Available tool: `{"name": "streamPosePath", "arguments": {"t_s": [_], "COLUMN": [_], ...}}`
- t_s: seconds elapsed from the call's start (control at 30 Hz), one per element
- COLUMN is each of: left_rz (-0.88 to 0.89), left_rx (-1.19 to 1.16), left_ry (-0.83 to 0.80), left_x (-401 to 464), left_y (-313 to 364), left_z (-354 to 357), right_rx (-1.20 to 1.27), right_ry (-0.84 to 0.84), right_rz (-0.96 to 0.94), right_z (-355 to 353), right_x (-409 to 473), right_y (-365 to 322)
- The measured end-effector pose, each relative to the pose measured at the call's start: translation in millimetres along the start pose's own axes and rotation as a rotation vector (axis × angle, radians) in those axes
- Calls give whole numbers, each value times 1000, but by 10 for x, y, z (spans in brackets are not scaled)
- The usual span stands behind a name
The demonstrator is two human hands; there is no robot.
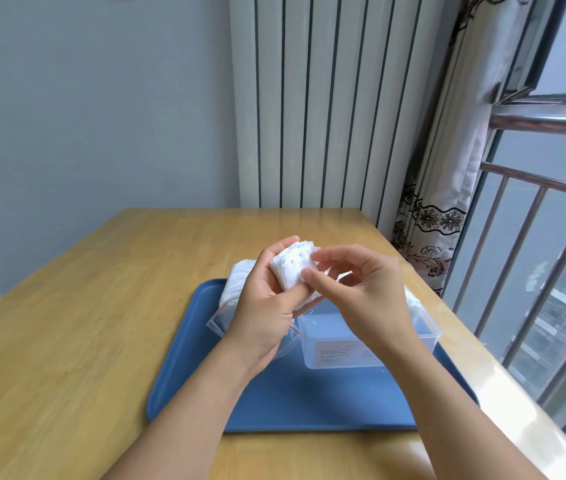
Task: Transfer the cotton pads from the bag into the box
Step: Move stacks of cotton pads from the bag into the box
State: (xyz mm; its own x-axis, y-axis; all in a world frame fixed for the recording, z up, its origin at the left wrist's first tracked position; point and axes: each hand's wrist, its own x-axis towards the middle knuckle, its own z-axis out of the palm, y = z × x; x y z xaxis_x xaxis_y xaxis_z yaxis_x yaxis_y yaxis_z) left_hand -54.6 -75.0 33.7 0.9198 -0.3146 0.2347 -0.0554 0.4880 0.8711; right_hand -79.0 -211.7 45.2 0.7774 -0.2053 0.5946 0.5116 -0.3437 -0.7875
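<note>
A stack of pads (pixel 294 271) sits up in the air above the tray, held in the left hand (pixel 263 308). The left fingers curl round the far side of the stack while the thumb lies across its near lower edge, so the grip is firm and closed on the pads. The right hand (pixel 361 292) is just beside it, its fingers (pixel 312 276) bent, with the thumb and forefinger touching the stack's right edge (whether they pinch a single pad or only rest on it, I cannot tell).

Below the hands, the box (pixel 366 344) stands on the tray, clear plastic, open at the top, with a pale label on its near wall. Something white shows against its right wall behind the right hand, though the hand hides most of it. To the left of the box lies the bag (pixel 229 306), clear with a red line near its mouth; more white pads bulge inside it at its far end, and the left wrist covers part of it. Bag and box lie close together, the bag's mouth just beside the box's left corner.

Both rest on a blue tray (pixel 274 403), which lies on a wooden table (pixel 84 323). Behind the table stands a white radiator (pixel 326 109), and to the right a patterned curtain (pixel 447 188) hangs beside a window with metal rails (pixel 534 220).
</note>
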Motion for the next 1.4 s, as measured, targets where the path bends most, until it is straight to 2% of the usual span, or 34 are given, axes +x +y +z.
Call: {"name": "streamPosePath", "arguments": {"t_s": [0.17, 0.43, 0.57, 0.8, 1.0, 1.4], "left_rz": [-48, -106, -121, -112, -102, -99], "left_rx": [-151, -243, -248, -172, -140, -82], "left_ry": [-69, -43, -10, 26, 11, -56], "left_x": [5, 14, 22, 35, 28, 29], "left_y": [37, 53, 86, 77, 68, 24], "left_z": [-40, -20, -13, -16, -6, -14], "right_rx": [31, 103, 169, 442, 335, 264], "right_ry": [-4, -98, -95, -142, -48, -56], "right_rz": [52, 112, 122, 226, 266, 282], "right_z": [-16, -36, -51, -94, -60, -65], "right_x": [0, 6, 18, 19, 28, 31], "right_y": [2, 5, 0, -80, -33, -32]}}
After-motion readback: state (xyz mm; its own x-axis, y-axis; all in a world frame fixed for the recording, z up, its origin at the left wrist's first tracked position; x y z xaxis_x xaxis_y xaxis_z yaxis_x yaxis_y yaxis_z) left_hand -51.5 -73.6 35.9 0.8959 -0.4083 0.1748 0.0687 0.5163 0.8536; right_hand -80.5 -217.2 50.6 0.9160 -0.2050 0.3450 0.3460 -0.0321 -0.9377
